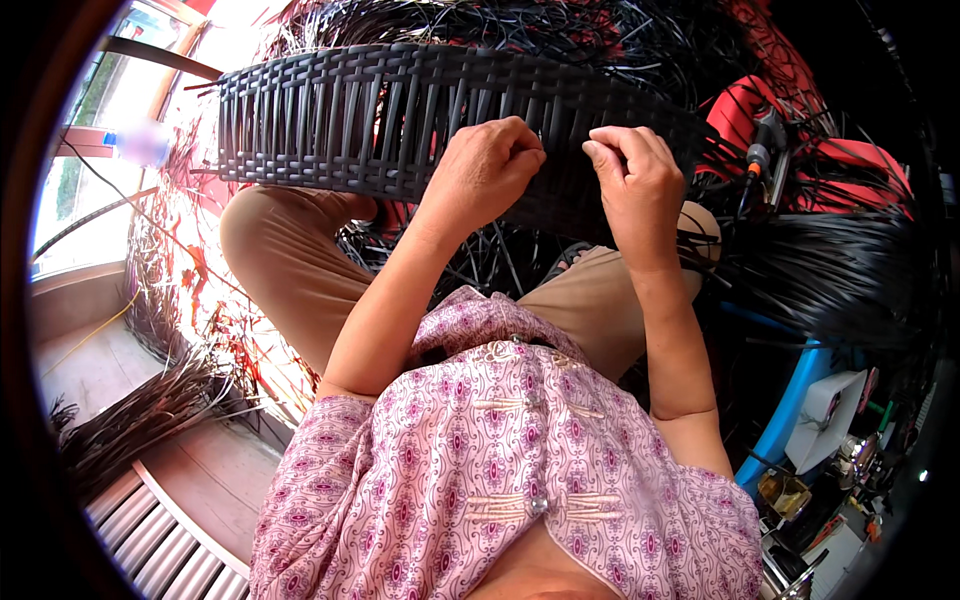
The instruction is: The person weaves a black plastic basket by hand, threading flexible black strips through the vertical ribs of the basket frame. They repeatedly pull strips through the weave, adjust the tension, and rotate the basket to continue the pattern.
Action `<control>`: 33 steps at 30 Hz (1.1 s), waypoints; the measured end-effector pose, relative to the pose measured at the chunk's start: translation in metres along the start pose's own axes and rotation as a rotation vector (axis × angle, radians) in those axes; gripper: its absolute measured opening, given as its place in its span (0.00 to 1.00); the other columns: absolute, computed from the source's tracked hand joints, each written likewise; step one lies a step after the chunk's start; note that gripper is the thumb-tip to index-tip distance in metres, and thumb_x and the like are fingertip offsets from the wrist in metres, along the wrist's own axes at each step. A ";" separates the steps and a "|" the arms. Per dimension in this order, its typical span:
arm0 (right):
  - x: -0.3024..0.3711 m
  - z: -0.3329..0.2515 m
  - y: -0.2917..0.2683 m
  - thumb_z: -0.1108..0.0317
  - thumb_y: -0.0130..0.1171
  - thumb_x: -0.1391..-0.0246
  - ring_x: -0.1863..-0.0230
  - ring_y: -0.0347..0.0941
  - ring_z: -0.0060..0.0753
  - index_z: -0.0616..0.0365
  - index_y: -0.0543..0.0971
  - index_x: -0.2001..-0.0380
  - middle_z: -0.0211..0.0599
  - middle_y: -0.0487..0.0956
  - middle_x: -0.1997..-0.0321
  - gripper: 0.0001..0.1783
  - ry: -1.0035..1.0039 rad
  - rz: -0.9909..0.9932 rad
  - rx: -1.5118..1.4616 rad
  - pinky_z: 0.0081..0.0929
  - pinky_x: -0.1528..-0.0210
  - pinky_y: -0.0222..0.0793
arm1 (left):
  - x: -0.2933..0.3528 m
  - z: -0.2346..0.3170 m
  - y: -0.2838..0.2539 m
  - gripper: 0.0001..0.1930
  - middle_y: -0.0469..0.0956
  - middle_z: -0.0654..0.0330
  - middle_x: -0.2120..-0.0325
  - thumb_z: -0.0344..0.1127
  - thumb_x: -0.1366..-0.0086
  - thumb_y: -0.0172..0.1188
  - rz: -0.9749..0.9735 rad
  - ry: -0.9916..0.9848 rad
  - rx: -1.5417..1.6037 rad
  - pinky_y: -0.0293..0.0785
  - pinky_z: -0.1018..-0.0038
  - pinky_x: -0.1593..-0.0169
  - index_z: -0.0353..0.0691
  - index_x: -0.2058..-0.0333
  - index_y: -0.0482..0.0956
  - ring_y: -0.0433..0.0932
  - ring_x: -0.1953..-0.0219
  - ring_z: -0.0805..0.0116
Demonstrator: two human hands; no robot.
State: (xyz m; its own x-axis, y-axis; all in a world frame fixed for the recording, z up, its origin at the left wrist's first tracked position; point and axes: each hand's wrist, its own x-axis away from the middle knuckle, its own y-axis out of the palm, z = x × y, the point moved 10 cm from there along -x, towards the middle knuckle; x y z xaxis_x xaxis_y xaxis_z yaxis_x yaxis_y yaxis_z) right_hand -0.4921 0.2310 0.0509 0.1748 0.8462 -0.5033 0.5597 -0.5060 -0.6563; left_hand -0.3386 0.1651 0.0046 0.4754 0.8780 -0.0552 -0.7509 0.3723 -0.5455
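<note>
Loose black strips (560, 30) are crowding the workshop at twelve o'clock as the left hand (487, 165) and right hand (632, 170) are pinching strands, fingers curled shut, on a dark woven panel (340, 110) across the knees; a blue stool (790, 400) is standing at four o'clock.

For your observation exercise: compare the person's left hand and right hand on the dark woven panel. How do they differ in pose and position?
The left hand is curled into a loose fist, knuckles up, while the right hand shows its back with fingers bent downward. The left hand sits nearer the middle of the woven panel; the right hand is toward its right end, beside loose dark strips. Both rest against the panel's lower edge, close together.
</note>
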 end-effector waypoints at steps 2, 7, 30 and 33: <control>-0.004 -0.009 0.005 0.71 0.67 0.47 0.59 0.78 0.43 0.57 0.83 0.62 0.38 0.83 0.62 0.08 -0.017 -0.086 -0.138 0.36 0.57 0.74 | 0.005 0.010 -0.011 0.10 0.80 0.57 0.77 0.34 0.37 0.62 0.001 0.020 0.015 0.75 0.75 0.71 0.31 0.64 0.81 0.79 0.77 0.74; -0.006 -0.012 0.036 0.67 0.66 0.42 0.62 0.80 0.32 0.60 0.84 0.60 0.39 0.83 0.64 0.10 0.024 -0.293 -0.528 0.27 0.58 0.74 | 0.011 0.036 -0.038 0.09 0.79 0.62 0.75 0.33 0.36 0.61 0.040 0.076 0.096 0.74 0.78 0.72 0.31 0.64 0.80 0.77 0.76 0.77; 0.001 0.025 0.065 0.71 0.63 0.42 0.73 0.76 0.15 0.66 0.85 0.66 0.30 0.81 0.77 0.08 0.507 -0.344 -0.341 0.19 0.70 0.71 | -0.006 -0.020 -0.008 0.15 0.84 0.44 0.64 0.35 0.42 0.63 0.205 -0.030 -0.164 0.79 0.63 0.54 0.30 0.59 0.82 0.84 0.59 0.48; -0.004 0.016 0.070 0.70 0.62 0.42 0.72 0.78 0.20 0.66 0.85 0.64 0.34 0.82 0.77 0.09 0.384 -0.406 -0.233 0.23 0.67 0.72 | -0.006 -0.018 -0.010 0.16 0.84 0.45 0.65 0.34 0.42 0.63 0.206 0.010 -0.143 0.79 0.63 0.54 0.30 0.58 0.82 0.84 0.60 0.48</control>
State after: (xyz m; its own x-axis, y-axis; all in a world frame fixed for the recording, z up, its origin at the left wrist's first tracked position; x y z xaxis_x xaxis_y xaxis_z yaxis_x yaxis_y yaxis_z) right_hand -0.4665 0.1899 -0.0021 0.1657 0.9858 0.0289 0.7978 -0.1167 -0.5915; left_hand -0.3258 0.1508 -0.0047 0.3242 0.9276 -0.1858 -0.7603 0.1386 -0.6347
